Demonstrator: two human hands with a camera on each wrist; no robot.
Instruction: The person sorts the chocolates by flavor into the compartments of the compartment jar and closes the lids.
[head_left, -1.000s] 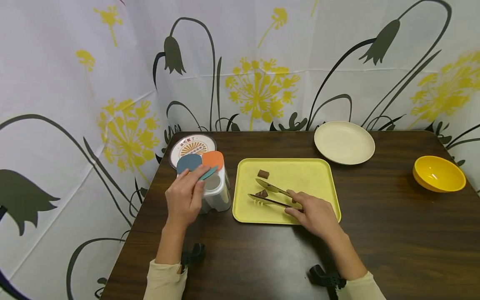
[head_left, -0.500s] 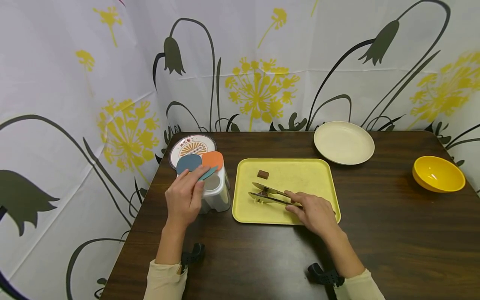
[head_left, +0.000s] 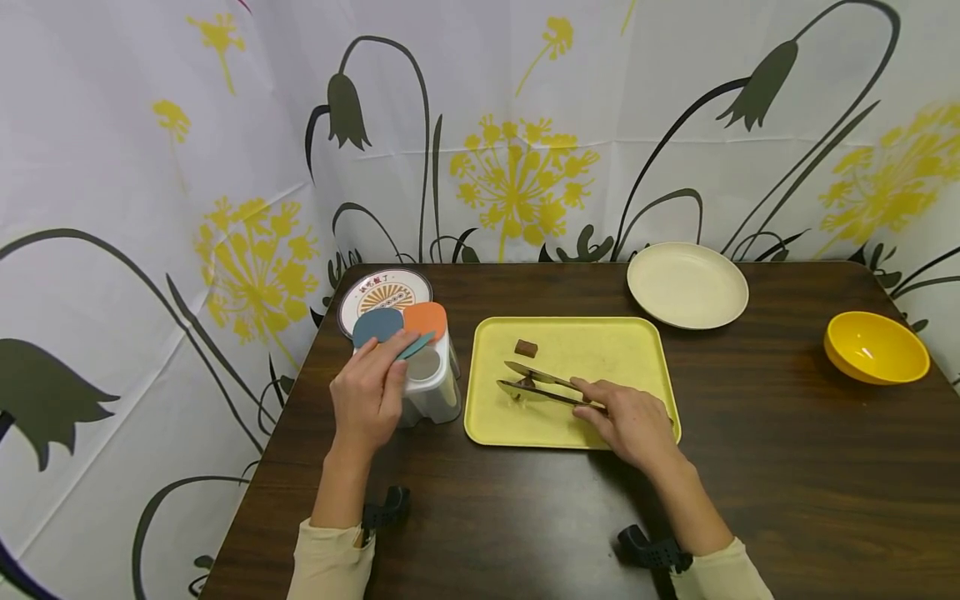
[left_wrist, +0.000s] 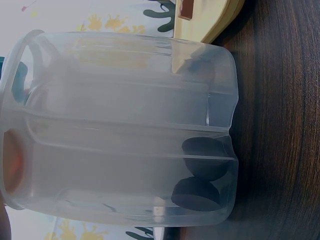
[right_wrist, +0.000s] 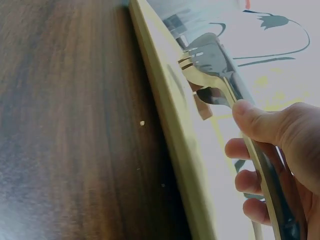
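My left hand (head_left: 367,387) holds up the small teal lid (head_left: 418,345) of a clear plastic container (head_left: 435,402), so the round opening below it shows. Blue and orange lids lie flat beside it. Through the container wall, in the left wrist view, two dark round pieces (left_wrist: 205,158) rest at the bottom of one compartment. My right hand (head_left: 630,421) grips metal tongs (head_left: 551,398) low over the yellow tray (head_left: 607,342). Between the tong ends, partly hidden, is a small brown chocolate-like block (head_left: 527,381). A second brown block (head_left: 527,348) lies just behind.
Behind the container is a patterned plate (head_left: 386,290). A cream plate (head_left: 688,286) sits at the back right, and a yellow bowl (head_left: 876,348) stands farther right. All are on a dark wooden table (head_left: 787,483) in front of a floral cloth (head_left: 517,75).
The tongs' arms have come closer together around the front brown block, which is now more hidden. My left hand and the raised lid stay in place.
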